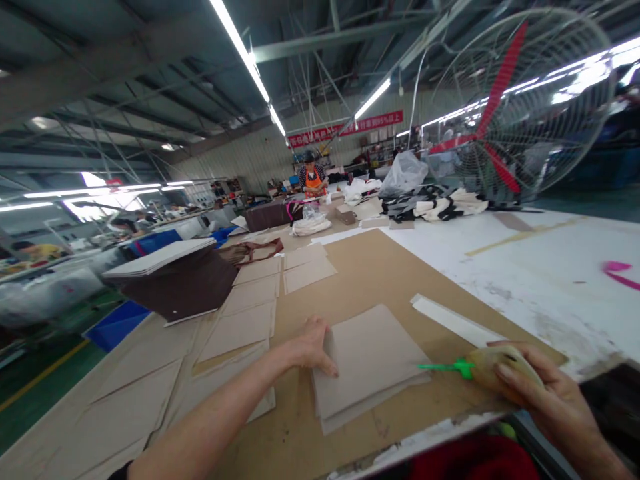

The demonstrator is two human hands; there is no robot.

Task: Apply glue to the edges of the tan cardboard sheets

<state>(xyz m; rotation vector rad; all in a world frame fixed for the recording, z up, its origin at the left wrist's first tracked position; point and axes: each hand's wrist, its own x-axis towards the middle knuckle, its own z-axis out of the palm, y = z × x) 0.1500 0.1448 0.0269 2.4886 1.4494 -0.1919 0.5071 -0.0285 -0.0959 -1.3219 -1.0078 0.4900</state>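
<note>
In the head view, the right hand [555,387] was wrapped around a bottle [483,369], and the bottle's green tip [464,367] pointed left at the side of the card pile [375,357], but I could not tell if they touched. The left hand [314,345] was loose, its fingers spread on the left edge of that pile, which lay between the two hands on a brown sheet [370,270]. A white strip [453,321] lay just past the bottle, and more cards [240,327] lay left of the left hand.
</note>
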